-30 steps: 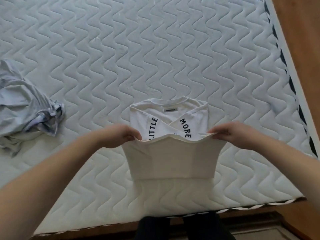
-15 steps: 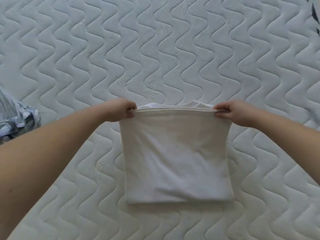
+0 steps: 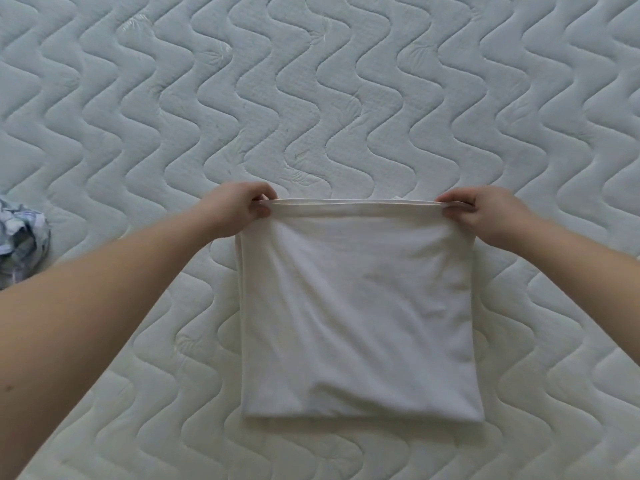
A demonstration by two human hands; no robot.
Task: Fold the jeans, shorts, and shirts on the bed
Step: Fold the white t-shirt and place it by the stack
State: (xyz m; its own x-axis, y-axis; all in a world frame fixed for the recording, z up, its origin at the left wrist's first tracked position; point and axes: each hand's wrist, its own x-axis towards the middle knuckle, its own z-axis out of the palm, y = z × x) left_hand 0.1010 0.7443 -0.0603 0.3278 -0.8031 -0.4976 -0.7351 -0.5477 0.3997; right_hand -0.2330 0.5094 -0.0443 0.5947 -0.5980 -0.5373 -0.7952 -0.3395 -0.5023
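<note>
A white shirt (image 3: 356, 306) lies folded into a flat rectangle on the quilted mattress (image 3: 311, 98). Its plain back faces up and the printed front and collar are hidden underneath. My left hand (image 3: 239, 209) pinches the far left corner of the folded hem. My right hand (image 3: 485, 216) pinches the far right corner. Both hands hold the hem edge stretched straight along the shirt's far side, down at the level of the mattress.
A crumpled pale blue-grey garment (image 3: 20, 237) lies at the left edge of the view, apart from the shirt. The wavy-quilted mattress fills the whole view around the shirt.
Both hands carried the shirt's hem away from me over the printed top half, covering the lettering and collar. The view has closed in on the mattress.
</note>
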